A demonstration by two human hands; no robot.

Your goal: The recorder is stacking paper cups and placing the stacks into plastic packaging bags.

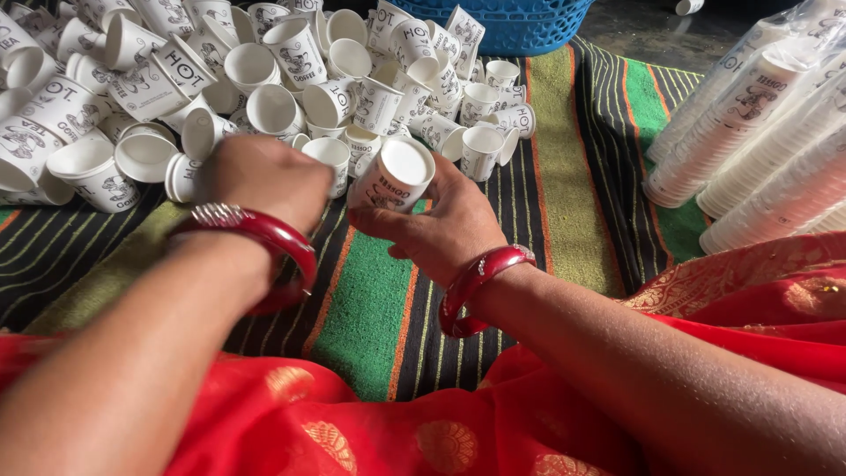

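My right hand (441,225) grips a small white printed paper cup (394,176), held on its side with the base toward me. My left hand (264,176) reaches into the near edge of a big heap of loose white paper cups (220,79), its fingers hidden behind the knuckles; what they touch cannot be told. Both wrists wear red bangles. The cups lie jumbled, some upright, some tipped over.
A striped green, black and orange mat (370,308) covers the ground. Long nested stacks of cups in clear plastic sleeves (758,132) lie at the right. A blue plastic basket (520,22) stands at the top. Red patterned cloth (352,423) drapes my lap.
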